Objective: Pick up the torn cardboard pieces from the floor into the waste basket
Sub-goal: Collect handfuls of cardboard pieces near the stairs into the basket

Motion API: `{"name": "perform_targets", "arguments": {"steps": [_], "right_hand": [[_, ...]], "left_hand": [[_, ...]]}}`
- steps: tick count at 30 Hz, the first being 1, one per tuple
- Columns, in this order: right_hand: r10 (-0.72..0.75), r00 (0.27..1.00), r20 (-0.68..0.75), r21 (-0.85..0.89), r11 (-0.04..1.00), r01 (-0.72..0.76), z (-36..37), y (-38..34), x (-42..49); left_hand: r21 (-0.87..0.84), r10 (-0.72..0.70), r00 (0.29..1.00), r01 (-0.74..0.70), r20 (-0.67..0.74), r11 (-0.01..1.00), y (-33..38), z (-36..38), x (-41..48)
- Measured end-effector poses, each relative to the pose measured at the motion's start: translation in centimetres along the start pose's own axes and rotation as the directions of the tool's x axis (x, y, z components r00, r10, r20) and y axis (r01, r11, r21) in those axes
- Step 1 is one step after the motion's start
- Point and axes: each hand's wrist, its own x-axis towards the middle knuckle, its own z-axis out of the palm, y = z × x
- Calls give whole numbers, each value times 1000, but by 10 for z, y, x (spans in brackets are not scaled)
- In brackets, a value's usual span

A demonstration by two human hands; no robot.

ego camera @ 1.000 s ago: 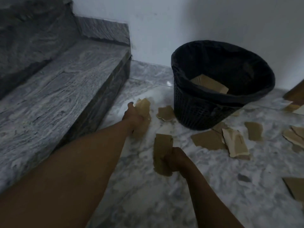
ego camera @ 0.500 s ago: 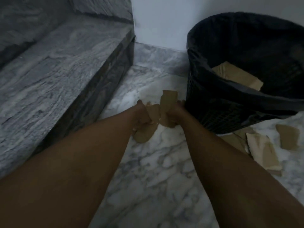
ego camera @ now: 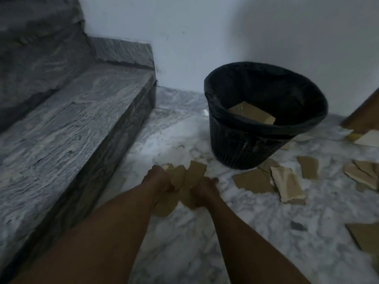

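Observation:
My left hand point(ego camera: 159, 179) and my right hand point(ego camera: 205, 188) are side by side in front of me, both closed on a bunch of torn brown cardboard pieces point(ego camera: 187, 174) held between them above the marble floor. The black waste basket point(ego camera: 242, 144) with a black liner stands to the upper right of my hands, and a cardboard piece point(ego camera: 251, 114) lies inside it. More torn pieces point(ego camera: 287, 183) lie on the floor to the right of the basket's base.
A grey stone stair step point(ego camera: 71, 128) rises on the left, close to my left arm. A white wall stands behind the basket. Several cardboard scraps point(ego camera: 361, 171) lie at the far right, and a larger piece point(ego camera: 367, 236) at the right edge.
My two hands came together with their cardboard pieces into one bunch. The view has pulled back, so the basket now looks farther away.

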Motion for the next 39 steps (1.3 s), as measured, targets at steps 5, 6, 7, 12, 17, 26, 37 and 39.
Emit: {"name": "perform_targets", "arguments": {"steps": [5,6,7,12,17,26,37,39], "right_hand": [[-67,997,-28,-139,988,63,6,8,-59],[-78,994,-71,-82,994,72,-2,3,-64],[-106,981,-162,-48,994,100,-14,-5,-73],[-266,849,-457,79,938,337,-121,-69,-96],[-423,673,-607,-121,886,447,-266,-110,-135],[-252,622,-741,-24,936,350,-320,-45,-144],[-37,803,-594,-68,998,-4,-318,18,-102],[166,807,-567,121,986,-118,-316,33,-105]], "left_hand": [[111,101,994,-97,-31,989,-13,12,-54],[110,152,985,-144,-78,984,-8,1,-61],[121,213,968,-197,-134,973,-1,-13,-67],[243,476,813,-413,-335,878,64,-117,-96],[-81,596,661,-697,-456,712,145,-199,-159],[-412,561,687,-726,-462,550,224,-140,-197],[37,536,772,-559,-342,828,228,-106,-156],[43,494,820,-504,-291,863,222,-106,-145]]}}
